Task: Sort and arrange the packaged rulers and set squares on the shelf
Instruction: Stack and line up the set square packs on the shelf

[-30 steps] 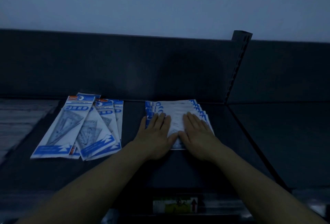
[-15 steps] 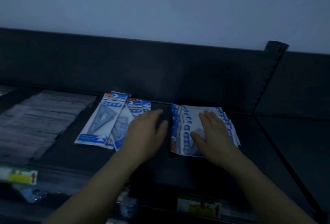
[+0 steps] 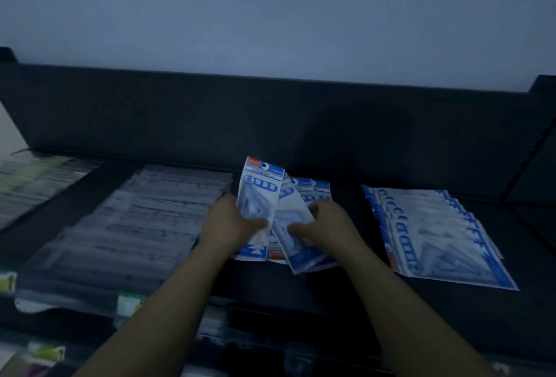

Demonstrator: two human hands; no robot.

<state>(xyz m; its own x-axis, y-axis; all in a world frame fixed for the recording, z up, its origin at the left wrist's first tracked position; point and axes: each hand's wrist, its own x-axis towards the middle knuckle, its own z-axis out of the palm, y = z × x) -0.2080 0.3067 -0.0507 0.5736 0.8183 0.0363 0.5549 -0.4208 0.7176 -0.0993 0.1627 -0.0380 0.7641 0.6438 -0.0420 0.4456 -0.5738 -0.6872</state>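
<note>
Dim, bluish light. At back: plain pale wall (image 3: 270,16) over dark back panel (image 3: 270,118) of flat dark shelf (image 3: 346,292). Mid-shelf: messy pile (image 3: 301,247) of blue-white set-square packets, overlapping at odd angles. Left hand (image 3: 231,220) clamped on top packet (image 3: 260,190), thumb across front, fingers behind, upper end tilted up off the rest. Right hand (image 3: 328,223) gripping pile, thumb on top, fingers curled over far edge. Right of pile, apart: fanned row (image 3: 436,235) of same packets, flat, edges stepped. Left of pile: wide batch of clear ruler packs (image 3: 135,226), blurred. Along front edge, lower left: small yellow-green labels (image 3: 129,304), unreadable.
</note>
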